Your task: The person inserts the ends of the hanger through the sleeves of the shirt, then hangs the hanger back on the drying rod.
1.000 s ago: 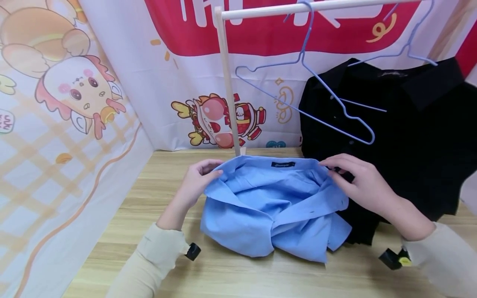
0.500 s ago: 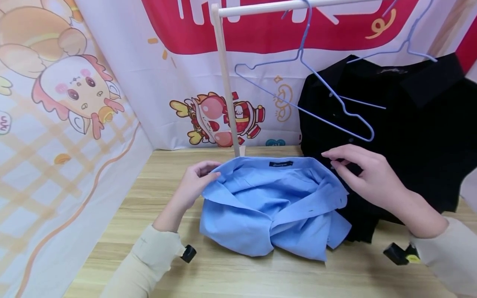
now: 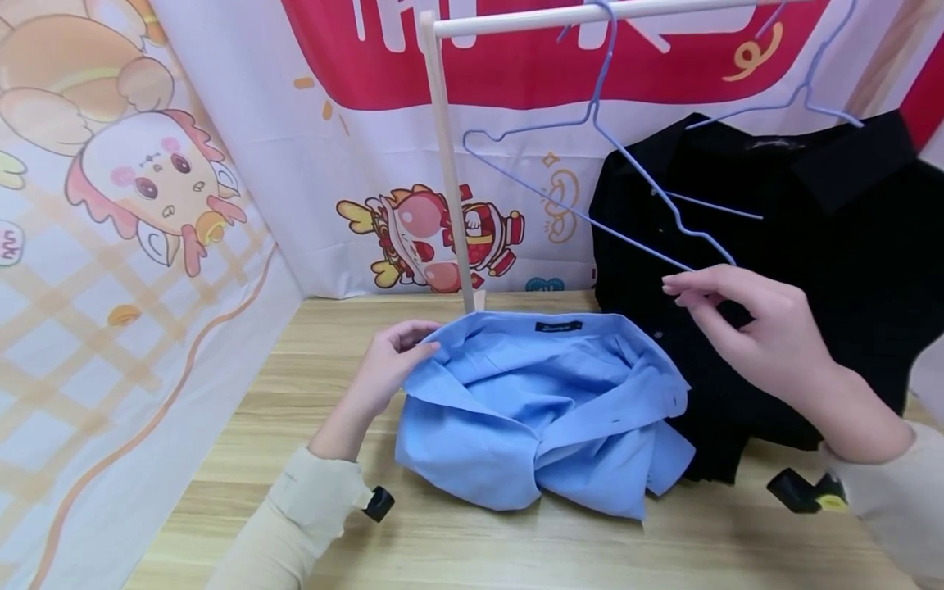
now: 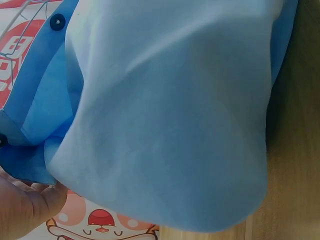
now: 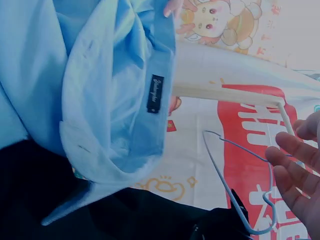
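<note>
A light blue shirt (image 3: 472, 447) lies bunched on the table, its collar with a dark label (image 3: 558, 327) toward the rack. My left hand (image 3: 391, 365) pinches the left end of the collar between thumb and fingers. Off the shirt, my right hand (image 3: 770, 328) is raised in front of the black shirt (image 3: 782, 213), holding nothing. It overlaps the lower right corner of a blue wire hanger (image 3: 594, 106); contact cannot be told. In the right wrist view its fingers (image 5: 292, 172) are spread and loosely bent.
A pale rod (image 3: 516, 23) on a wooden post (image 3: 451, 164) carries the hanger. A second blue hanger (image 3: 804, 90) is at the right, by the black shirt's collar. A printed cloth backdrop (image 3: 243, 49) stands behind and left of the wood-grain table (image 3: 288, 410).
My right hand has let go of the collar's right side and moved up and right, toward the hanger's lower corner. The left hand and blue shirt have hardly moved.
</note>
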### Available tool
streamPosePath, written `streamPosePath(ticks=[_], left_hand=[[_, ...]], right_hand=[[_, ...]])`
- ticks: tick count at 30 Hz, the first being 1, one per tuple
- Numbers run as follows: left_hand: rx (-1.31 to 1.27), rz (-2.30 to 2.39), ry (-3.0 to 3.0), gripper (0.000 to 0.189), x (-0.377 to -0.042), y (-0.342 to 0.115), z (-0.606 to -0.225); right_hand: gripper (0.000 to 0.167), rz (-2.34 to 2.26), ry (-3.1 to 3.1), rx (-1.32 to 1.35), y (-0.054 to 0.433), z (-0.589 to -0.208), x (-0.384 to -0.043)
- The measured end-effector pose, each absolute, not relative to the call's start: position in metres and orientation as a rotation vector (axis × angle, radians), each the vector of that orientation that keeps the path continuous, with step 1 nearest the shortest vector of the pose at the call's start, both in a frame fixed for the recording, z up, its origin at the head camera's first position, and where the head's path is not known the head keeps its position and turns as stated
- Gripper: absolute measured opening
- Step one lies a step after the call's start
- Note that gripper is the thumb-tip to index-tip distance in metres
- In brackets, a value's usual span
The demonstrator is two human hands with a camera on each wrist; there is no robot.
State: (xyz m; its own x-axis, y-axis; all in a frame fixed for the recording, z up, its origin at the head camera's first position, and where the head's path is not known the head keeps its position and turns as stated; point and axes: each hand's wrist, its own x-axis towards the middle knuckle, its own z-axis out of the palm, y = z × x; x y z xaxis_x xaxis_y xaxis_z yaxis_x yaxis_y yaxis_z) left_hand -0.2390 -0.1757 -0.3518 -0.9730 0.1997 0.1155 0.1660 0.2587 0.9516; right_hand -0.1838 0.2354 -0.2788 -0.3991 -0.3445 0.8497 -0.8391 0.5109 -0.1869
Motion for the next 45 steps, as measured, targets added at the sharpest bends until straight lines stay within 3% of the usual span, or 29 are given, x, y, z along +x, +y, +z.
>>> streamPosePath(ticks=[2,13,24,38,45], left_hand=[[0.352,1.864,2.466,0.032,-0.239,-0.176,-0.352],[0.358,1.861,2.453,0.032,-0.239,-0.174,-0.352],[0.358,1.863,2.44,0.033,-0.238,-0.174,-0.352],[0.342,1.849,2.43,0.033,-0.235,-0.173,-0.353],[0.357,1.842,2.435,0.034,-0.237,-0.174,-0.357]], right_hand=[[0.055,0.805,-1.953,0.938,0.238,-0.276,-0.183],[0.019,0.693,-1.995,0.618,0.262,-0.253,-0.185],[0.049,0.892,-2.396,0.344,0.273,-0.254,-0.198],[0.05,1.257,-2.647,0.373,0.277,-0.247,-0.226],[0.06,1.457,-2.771,0.354,0.267,-0.244,-0.237]])
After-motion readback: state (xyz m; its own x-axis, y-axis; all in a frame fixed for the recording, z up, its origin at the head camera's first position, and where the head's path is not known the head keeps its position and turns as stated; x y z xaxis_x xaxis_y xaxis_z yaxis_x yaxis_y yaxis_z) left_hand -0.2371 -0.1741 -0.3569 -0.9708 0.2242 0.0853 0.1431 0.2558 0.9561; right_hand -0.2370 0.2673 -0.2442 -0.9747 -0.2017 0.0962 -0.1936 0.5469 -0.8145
